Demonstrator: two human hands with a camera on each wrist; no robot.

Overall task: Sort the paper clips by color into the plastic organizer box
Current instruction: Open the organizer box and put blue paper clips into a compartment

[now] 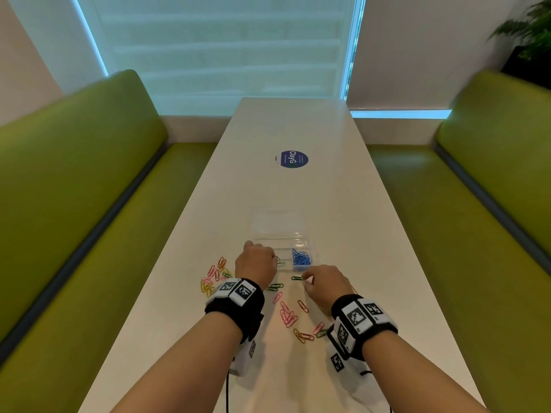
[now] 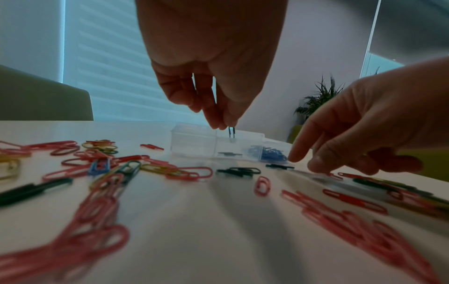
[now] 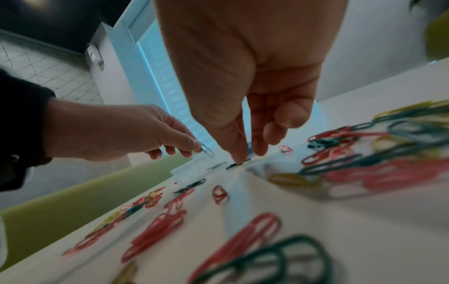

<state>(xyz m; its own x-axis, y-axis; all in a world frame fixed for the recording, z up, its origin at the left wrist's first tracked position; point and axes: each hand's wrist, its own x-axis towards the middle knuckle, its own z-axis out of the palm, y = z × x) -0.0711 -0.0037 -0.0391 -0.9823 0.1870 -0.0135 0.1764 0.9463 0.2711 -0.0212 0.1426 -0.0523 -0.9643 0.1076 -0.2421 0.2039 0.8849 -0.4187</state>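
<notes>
A clear plastic organizer box point(image 1: 262, 237) lies on the white table point(image 1: 298, 189) with its lid folded open behind it. Blue clips point(image 1: 301, 259) fill its right compartment, and one green clip point(image 1: 281, 264) lies in the middle one. My left hand point(image 1: 275, 257) pinches a dark green clip point(image 2: 231, 132) that hangs over the middle compartment. Just in front of the box, my right hand point(image 1: 305, 278) reaches down, one fingertip point(image 3: 239, 160) touching a green clip point(image 1: 297, 278) that lies flat on the table; the other fingers stay apart from it. Pink, yellow and green clips point(image 1: 287, 315) lie scattered near both wrists.
A second heap of pink and yellow clips point(image 1: 214, 275) lies left of my left hand. A round blue sticker point(image 1: 291, 159) sits farther up the table. Green benches point(image 1: 74, 174) run along both long edges. A plant point(image 1: 533, 28) stands at the far right.
</notes>
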